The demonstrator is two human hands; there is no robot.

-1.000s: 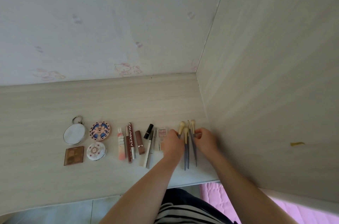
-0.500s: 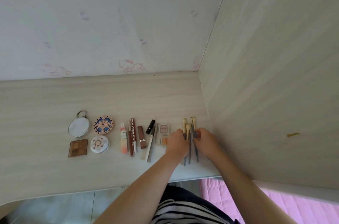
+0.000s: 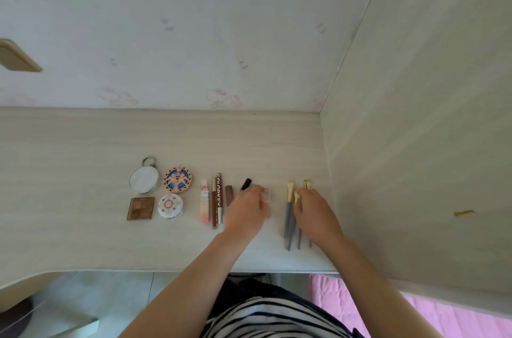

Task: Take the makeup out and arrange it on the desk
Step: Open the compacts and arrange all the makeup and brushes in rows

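Makeup lies in a row on the pale wooden desk [image 3: 83,149]. My left hand [image 3: 245,213] hovers blurred over the white pens, and its fingertips touch a small clear palette [image 3: 266,195]. A black tube [image 3: 246,184] pokes out above it. My right hand [image 3: 314,211] lies on the right side of a group of grey-handled brushes [image 3: 289,215], its fingers reaching over their cream heads. Left of my hands are a brown lipstick [image 3: 228,195], a COLORKEY tube [image 3: 219,199], a brown pencil [image 3: 214,206] and a pink tube [image 3: 204,204].
At the far left sit a round mirror [image 3: 144,180], a patterned compact [image 3: 178,179], a brown eyeshadow palette [image 3: 140,208] and a white compact [image 3: 170,206]. A wooden side panel [image 3: 415,130] walls off the right. The desk's front edge [image 3: 194,271] runs below my forearms.
My left hand has left the brushes and moved left onto the small clear palette. My right hand stays on the brushes. The camera has tilted slightly.
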